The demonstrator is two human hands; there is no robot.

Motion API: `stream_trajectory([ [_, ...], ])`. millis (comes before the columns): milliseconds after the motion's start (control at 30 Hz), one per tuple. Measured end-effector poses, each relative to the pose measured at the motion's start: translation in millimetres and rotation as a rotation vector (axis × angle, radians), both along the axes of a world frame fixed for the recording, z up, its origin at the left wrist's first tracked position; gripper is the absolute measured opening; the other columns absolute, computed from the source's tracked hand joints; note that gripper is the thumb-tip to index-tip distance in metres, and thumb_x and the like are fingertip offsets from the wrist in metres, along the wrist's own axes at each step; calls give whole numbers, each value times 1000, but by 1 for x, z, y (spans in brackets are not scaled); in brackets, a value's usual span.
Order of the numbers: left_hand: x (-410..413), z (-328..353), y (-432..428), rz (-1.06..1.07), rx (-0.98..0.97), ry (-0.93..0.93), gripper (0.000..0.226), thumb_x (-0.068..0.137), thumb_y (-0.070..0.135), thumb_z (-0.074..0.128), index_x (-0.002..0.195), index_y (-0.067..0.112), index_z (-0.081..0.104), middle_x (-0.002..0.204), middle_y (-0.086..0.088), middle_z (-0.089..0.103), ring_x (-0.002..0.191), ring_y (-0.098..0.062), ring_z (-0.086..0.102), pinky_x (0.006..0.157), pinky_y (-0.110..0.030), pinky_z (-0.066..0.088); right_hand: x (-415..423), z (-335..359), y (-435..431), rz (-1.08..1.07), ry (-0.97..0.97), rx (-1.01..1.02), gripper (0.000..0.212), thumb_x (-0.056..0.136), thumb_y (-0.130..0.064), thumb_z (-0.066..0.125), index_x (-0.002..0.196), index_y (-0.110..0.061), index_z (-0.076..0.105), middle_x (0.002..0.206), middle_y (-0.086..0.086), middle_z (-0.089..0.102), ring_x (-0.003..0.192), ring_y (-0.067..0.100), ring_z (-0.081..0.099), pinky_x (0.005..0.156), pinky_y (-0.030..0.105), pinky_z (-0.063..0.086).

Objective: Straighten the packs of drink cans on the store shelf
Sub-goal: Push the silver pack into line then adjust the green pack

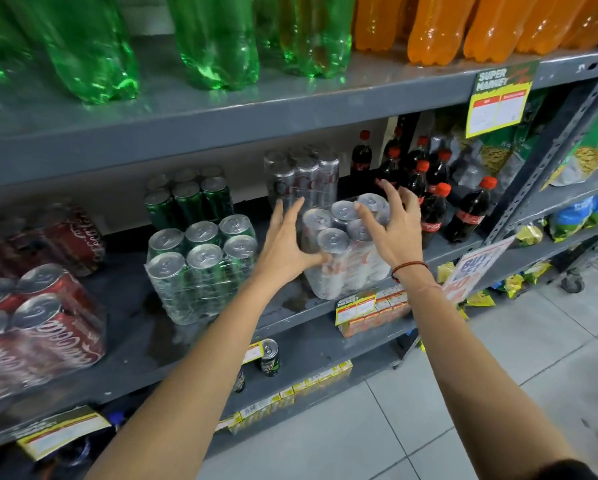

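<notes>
While both arms reach in from the bottom of the frame, the biggest thing here is the grey metal store shelf, running across the whole picture in tiers. Up top sit tall green plastic bottles on the upper left and orange plastic bottles on the upper right.

On the middle tier, lower left of the frame, there's a shrink-wrapped pack of red cola cans, with another red pack behind it, kinda blurry. Centre-left is a shrink-wrapped six-pack of green cans, and a second green pack stands behind it near the back wall.

The pack being handled is the shrink-wrapped pack of silver cans, sitting upright near the front edge of the middle tier, centre-right of the frame, just beside the green pack. Another silver can pack stands behind it.

Right of that are small dark cola bottles with red caps.

The left hand is spread, thumb pressed on the pack's front-left side. The right hand is spread too, fingers curled over the can tops at the pack's right side.

Smallest bits: a yellow price tag on the shelf edge below the pack, and a red string bracelet on the right wrist.
</notes>
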State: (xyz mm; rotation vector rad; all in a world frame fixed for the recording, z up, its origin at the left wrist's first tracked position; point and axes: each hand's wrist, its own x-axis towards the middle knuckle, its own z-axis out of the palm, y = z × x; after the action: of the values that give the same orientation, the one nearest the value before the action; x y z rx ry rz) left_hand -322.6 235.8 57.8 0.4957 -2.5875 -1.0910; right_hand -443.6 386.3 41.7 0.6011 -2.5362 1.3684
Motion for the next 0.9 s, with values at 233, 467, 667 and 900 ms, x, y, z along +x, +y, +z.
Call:
stream_trajectory([
  [233,86,8,-101,278,-249,-14,112,55,55,81,147,33,20,159,-12,6,146,-34,4,114,-55,18,80,22,-92,293,68,10,75,78,-55,64,139,-18,41,149,21,27,141,32,23,114,37,23],
  [467,116,-23,-153,256,75,-301,137,41,63,82,149,32,4,160,-5,2,147,-29,-1,115,-45,19,97,-8,-166,530,-391,281,96,68,-64,68,147,-37,21,161,9,8,148,26,7,115,41,21],
  [667,116,-33,-149,255,78,-229,121,47,58,84,148,27,23,153,-1,34,140,-27,30,112,-40,29,96,-10,-171,485,-415,323,120,36,-87,59,142,-37,32,147,9,41,136,31,37,110,42,35],
  [900,126,-39,-136,254,83,-229,125,46,57,84,148,33,15,155,0,29,141,-31,25,112,-47,28,105,-7,-154,521,-394,344,93,64,-65,71,143,-35,32,147,10,41,135,32,38,110,38,33],
])
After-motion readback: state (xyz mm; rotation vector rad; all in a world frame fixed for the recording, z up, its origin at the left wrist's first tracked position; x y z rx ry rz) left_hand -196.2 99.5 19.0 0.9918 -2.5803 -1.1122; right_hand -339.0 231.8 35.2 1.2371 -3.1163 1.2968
